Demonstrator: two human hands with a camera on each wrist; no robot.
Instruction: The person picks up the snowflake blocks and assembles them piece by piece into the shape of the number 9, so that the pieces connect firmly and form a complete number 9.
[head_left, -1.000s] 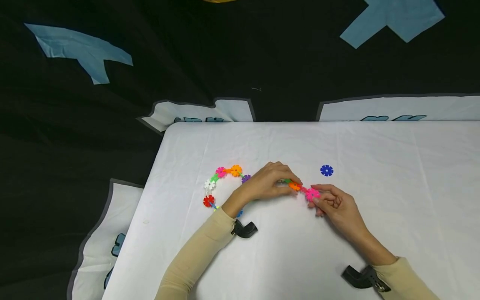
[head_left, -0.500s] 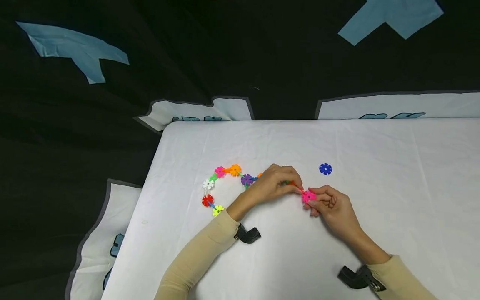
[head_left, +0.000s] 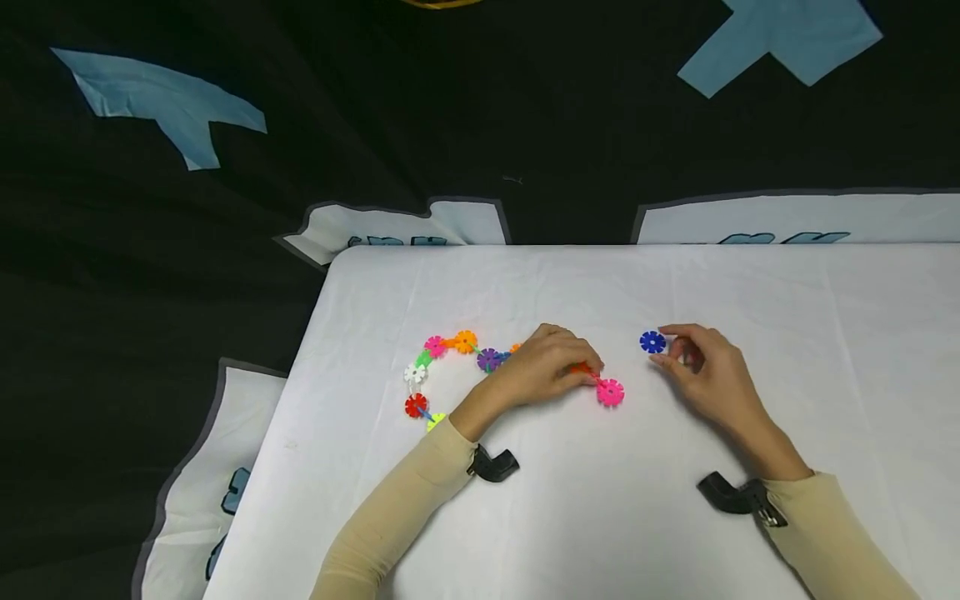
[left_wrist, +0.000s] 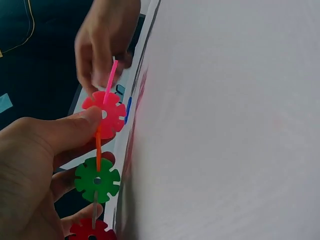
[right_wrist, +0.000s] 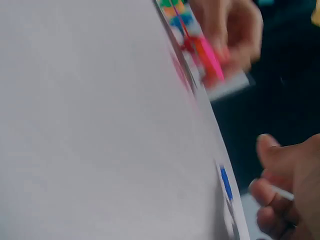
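Note:
My left hand pinches a coral-red notched plastic snowflake disc between thumb and fingers; it belongs to a chain of interlocked discs. A pink disc juts from the chain's right end. In the left wrist view, a green disc hangs below, joined through an edge-on orange disc. My right hand is at the loose blue disc, thumb and forefinger spread on either side of it. The right wrist view has the blue disc edge-on at the table, apart from the fingertips. My left hand hides part of the chain.
The chain's other end curves on the white table at left, with a white disc, a red disc and a purple disc. Dark cloth lies beyond the table's left and far edges.
My right hand has let go of the pink disc and moved right and away from me to the blue disc. The left hand keeps its hold on the chain.

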